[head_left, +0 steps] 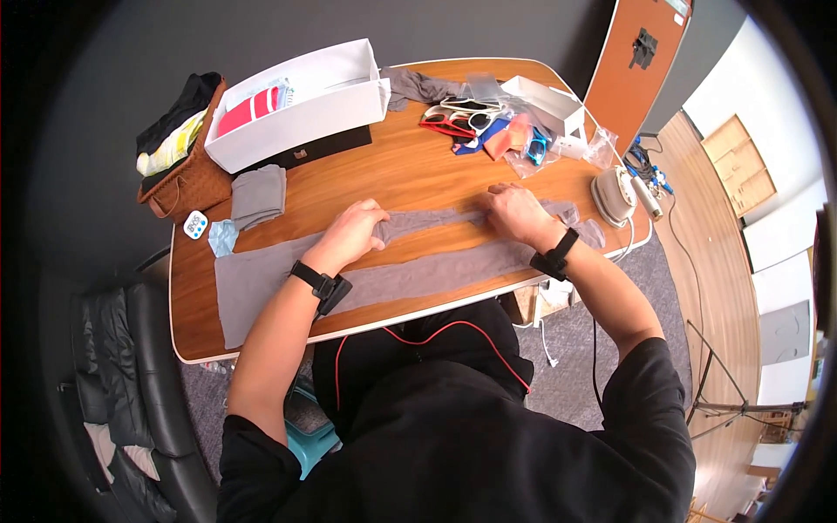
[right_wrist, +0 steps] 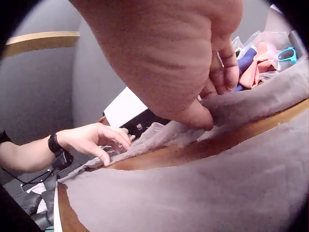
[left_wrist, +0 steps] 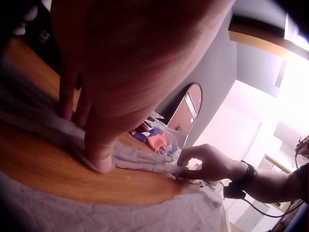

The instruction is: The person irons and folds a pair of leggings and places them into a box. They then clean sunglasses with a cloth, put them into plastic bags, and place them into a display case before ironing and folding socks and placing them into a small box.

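Observation:
Grey leggings (head_left: pixel 253 283) lie stretched across the table (head_left: pixel 349 179), the wide waist end to the left and two legs running right. On the far leg, which is narrow and bunched, my left hand (head_left: pixel 353 231) holds the fabric between thumb and fingers. Further right along that leg, my right hand (head_left: pixel 520 216) pinches the cloth, thumb on the near side and fingers beyond. In the left wrist view, the right hand's thumb and forefinger form a ring at the cloth. The near leg lies flatter, with bare wood between the two.
A folded grey cloth (head_left: pixel 259 196) and woven basket (head_left: pixel 179 187) stand left, beside a white box (head_left: pixel 301 113). Sunglasses (head_left: pixel 449 126) and plastic bags lie at the back right. A corded garment steamer or iron (head_left: pixel 613 193) sits at the right edge, near the leg ends.

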### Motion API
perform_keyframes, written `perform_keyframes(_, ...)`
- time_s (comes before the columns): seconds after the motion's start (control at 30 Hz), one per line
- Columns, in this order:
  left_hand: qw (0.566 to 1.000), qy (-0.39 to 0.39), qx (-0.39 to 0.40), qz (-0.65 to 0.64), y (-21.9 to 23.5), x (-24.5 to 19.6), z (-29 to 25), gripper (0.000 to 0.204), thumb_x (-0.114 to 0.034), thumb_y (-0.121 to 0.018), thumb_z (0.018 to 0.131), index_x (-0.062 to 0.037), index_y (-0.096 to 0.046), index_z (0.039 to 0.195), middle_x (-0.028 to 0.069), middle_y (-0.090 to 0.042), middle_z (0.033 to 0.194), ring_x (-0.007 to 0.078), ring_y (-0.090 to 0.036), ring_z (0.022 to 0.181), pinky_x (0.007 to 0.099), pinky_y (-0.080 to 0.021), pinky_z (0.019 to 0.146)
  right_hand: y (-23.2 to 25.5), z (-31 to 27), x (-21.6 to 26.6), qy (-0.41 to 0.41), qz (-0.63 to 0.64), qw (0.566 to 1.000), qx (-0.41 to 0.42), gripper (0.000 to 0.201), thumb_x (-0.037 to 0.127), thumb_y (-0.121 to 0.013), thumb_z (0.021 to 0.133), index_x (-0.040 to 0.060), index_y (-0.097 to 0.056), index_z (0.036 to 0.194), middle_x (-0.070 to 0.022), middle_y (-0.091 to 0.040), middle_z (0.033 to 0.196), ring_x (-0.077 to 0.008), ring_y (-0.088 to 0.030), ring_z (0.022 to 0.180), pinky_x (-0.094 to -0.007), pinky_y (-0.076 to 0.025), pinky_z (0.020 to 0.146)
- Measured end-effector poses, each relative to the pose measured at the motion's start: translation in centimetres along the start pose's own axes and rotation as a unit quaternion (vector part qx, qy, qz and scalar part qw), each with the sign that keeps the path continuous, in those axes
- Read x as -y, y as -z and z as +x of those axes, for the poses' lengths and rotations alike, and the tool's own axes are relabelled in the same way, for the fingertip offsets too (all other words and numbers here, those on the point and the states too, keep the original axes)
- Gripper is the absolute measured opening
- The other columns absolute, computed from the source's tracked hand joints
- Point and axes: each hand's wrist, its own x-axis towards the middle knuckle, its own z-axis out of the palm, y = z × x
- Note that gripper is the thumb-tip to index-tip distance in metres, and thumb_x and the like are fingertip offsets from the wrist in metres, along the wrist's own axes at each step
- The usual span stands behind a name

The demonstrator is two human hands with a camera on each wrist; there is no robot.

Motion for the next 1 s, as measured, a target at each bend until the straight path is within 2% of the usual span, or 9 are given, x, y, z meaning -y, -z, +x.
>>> perform_keyframes(0.13, 1.0, 0.003, 0.004, 0.01, 0.3, -0.4, -0.1, 0.056, -0.007, -0.092, 0.072, -0.0009, -0.073, 0.124, 0.0154, -0.068, 0.121, 0.0367, -0.065, 0.12, 0.0444, -0.054, 0.101, 1.2, -0.5, 0.1, 0.005, 0.009, 0.999, -0.042, 0.019, 0.01, -0.07, 0.083, 0.0045, -0.064, 0.099, -0.0146, -0.068, 0.096, -0.0371, -0.069, 0.098, -0.0484, -0.058, 0.084)
perform_keyframes(0.2, 0.999, 0.013, 0.027, 0.025, 0.6, -0.7, 0.0, 0.056, -0.009, -0.092, 0.074, -0.0019, -0.072, 0.125, 0.0149, -0.068, 0.122, 0.0364, -0.064, 0.121, 0.0443, -0.053, 0.102, 1.7, -0.8, -0.2, 0.045, 0.001, 0.996, -0.083, 0.017, 0.009, -0.066, 0.084, 0.0043, -0.061, 0.099, -0.0134, -0.064, 0.093, -0.0364, -0.068, 0.094, -0.0467, -0.057, 0.08)
perform_keyframes(0.33, 0.999, 0.012, 0.024, 0.042, 0.4, -0.7, 0.2, 0.054, -0.011, -0.091, 0.075, -0.0022, -0.072, 0.125, 0.0148, -0.068, 0.122, 0.0364, -0.064, 0.122, 0.0444, -0.053, 0.102, 1.7, -1.5, -0.4, 0.058, -0.035, 0.993, -0.099, 0.015, 0.008, -0.064, 0.086, 0.0048, -0.059, 0.1, -0.0133, -0.061, 0.093, -0.0352, -0.067, 0.092, -0.0445, -0.057, 0.079)
perform_keyframes(0.43, 0.998, 0.011, 0.029, 0.046, 0.4, -0.6, 0.2, 0.053, -0.012, -0.091, 0.075, -0.002, -0.072, 0.124, 0.015, -0.068, 0.123, 0.0364, -0.064, 0.122, 0.0447, -0.053, 0.103, 1.5, -2.4, -1.1, 0.036, -0.063, 0.991, -0.117, 0.015, 0.008, -0.064, 0.087, 0.0054, -0.058, 0.1, -0.0141, -0.06, 0.093, -0.0355, -0.068, 0.088, -0.0455, -0.058, 0.075)
perform_keyframes(0.53, 0.999, 0.008, 0.024, 0.037, 0.4, -0.6, 0.1, 0.053, -0.012, -0.091, 0.075, -0.0015, -0.071, 0.123, 0.0153, -0.067, 0.123, 0.0368, -0.063, 0.122, 0.0451, -0.053, 0.103, 1.8, -3.5, -2.3, -0.022, -0.063, 0.994, -0.082, 0.013, 0.006, -0.063, 0.089, 0.0063, -0.058, 0.1, -0.015, -0.062, 0.095, -0.0377, -0.071, 0.079, -0.0497, -0.057, 0.066)
perform_keyframes(0.7, 0.999, -0.006, 0.023, 0.039, 0.2, -0.6, 0.5, 0.052, -0.012, -0.09, 0.076, -0.0013, -0.071, 0.122, 0.0158, -0.067, 0.122, 0.0376, -0.063, 0.122, 0.0455, -0.052, 0.103, 2.3, -5.0, -5.7, -0.085, -0.086, 0.988, -0.092, 0.014, 0.004, -0.063, 0.088, 0.0059, -0.059, 0.101, -0.0131, -0.063, 0.093, -0.0357, -0.071, 0.084, -0.0484, -0.057, 0.07)
perform_keyframes(0.77, 0.999, -0.001, 0.023, 0.036, 0.4, -0.8, 0.3, 0.051, -0.011, -0.09, 0.075, -0.0013, -0.071, 0.122, 0.0158, -0.067, 0.122, 0.0377, -0.063, 0.123, 0.0456, -0.052, 0.104, 2.9, -5.5, -7.1, -0.079, -0.102, 0.981, -0.148, 0.016, 0.003, -0.063, 0.087, 0.0065, -0.06, 0.102, -0.0117, -0.063, 0.092, -0.0345, -0.069, 0.091, -0.0464, -0.056, 0.076)
perform_keyframes(0.8, 0.999, 0.009, 0.025, 0.034, 0.6, -0.8, 0.1, 0.051, -0.011, -0.09, 0.075, -0.0014, -0.071, 0.122, 0.0159, -0.067, 0.122, 0.0377, -0.062, 0.123, 0.0458, -0.052, 0.104, 3.4, -5.8, -7.2, -0.105, -0.095, 0.98, -0.141, 0.014, 0.003, -0.062, 0.086, 0.007, -0.061, 0.1, -0.0107, -0.063, 0.091, -0.0334, -0.067, 0.094, -0.0451, -0.055, 0.081)
perform_keyframes(1.0, 0.999, 0.004, 0.014, 0.029, 0.5, -0.8, -0.2, 0.05, -0.01, -0.089, 0.076, -0.0017, -0.072, 0.122, 0.0149, -0.068, 0.124, 0.0359, -0.062, 0.124, 0.0448, -0.052, 0.106, 4.0, -6.7, -10.6, -0.125, -0.117, 0.96, -0.22, 0.009, 0.002, -0.064, 0.086, 0.0077, -0.059, 0.091, -0.0103, -0.062, 0.091, -0.0331, -0.065, 0.091, -0.0451, -0.054, 0.081)
